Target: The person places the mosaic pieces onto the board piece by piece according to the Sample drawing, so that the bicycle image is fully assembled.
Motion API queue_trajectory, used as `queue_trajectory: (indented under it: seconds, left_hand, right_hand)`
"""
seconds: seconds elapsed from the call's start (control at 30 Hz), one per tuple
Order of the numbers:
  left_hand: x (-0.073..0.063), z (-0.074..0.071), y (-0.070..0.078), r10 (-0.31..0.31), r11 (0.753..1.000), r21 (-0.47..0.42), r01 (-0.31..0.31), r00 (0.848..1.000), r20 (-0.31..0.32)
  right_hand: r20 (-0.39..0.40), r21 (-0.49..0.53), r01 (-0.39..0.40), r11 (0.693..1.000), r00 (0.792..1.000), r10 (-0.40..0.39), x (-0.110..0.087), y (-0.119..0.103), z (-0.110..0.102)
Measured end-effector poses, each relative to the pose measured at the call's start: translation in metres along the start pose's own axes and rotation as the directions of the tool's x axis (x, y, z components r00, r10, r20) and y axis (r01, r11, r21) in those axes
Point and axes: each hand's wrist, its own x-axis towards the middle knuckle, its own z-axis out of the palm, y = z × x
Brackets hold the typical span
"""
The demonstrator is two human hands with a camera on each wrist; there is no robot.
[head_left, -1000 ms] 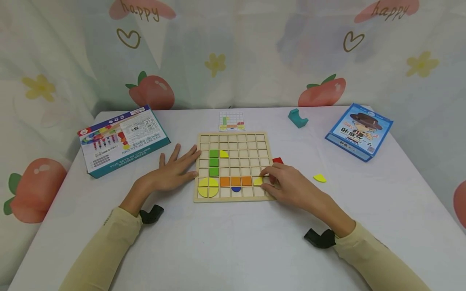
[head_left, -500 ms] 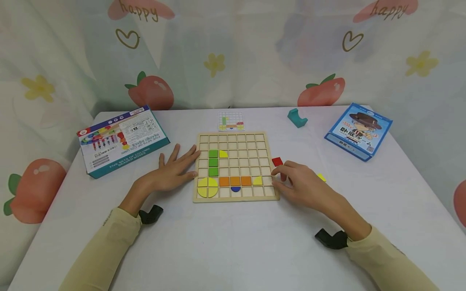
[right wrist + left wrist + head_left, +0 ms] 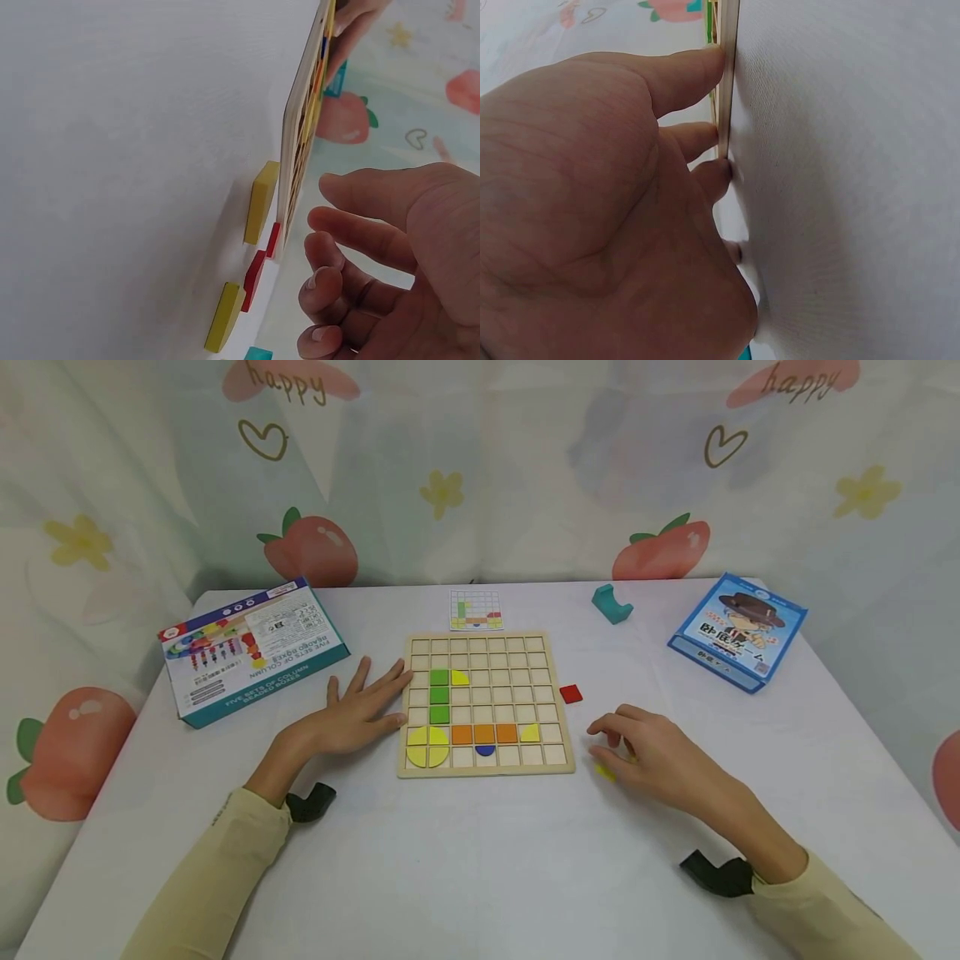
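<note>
My left hand (image 3: 352,714) lies with fingers spread, their tips and the thumb against the left edge of the wooden grid board (image 3: 495,652). In the left wrist view the fingertips meet the board's edge (image 3: 730,75). My right hand (image 3: 652,747) hovers right of the board, fingers loosely bent, with nothing between them. A yellow piece (image 3: 604,772) peeks out below its fingertips. The right wrist view shows two yellow pieces (image 3: 261,202) and red pieces (image 3: 253,281) on the cloth. Set in the grid are green squares (image 3: 439,695), orange squares (image 3: 484,734), yellow quarter-rounds (image 3: 428,747) and a blue half-round (image 3: 486,750).
A pattern card (image 3: 476,610) lies behind the board, and a red tile (image 3: 572,694) right of it. A white-and-teal box (image 3: 255,652) sits at left, a blue box (image 3: 738,631) at right. A teal curved block (image 3: 612,604) is at the back.
My right hand has left the board and moved right over the table, leaving a yellow piece in the cell beside the orange squares. The left hand has stayed in place.
</note>
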Motion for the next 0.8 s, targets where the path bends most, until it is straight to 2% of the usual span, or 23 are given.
queue_trajectory:
  seconds: [0.2,0.37,0.8]
  left_hand:
    - [0.000,0.000,0.000,0.002,1.000,0.000,-0.002,1.000,-0.001]
    - [-0.001,0.000,0.001,0.002,1.000,-0.003,-0.002,1.000,-0.001]
    - [-0.001,0.000,0.001,0.001,1.000,0.014,-0.001,1.000,-0.001]
  right_hand:
    - [0.006,-0.004,0.000,1.000,1.000,0.000,-0.009,0.004,-0.001]
    - [0.023,-0.002,0.037,0.999,0.999,-0.037,-0.015,0.010,-0.002]
    - [0.124,0.009,0.034,0.999,0.992,-0.035,-0.021,0.017,0.000]
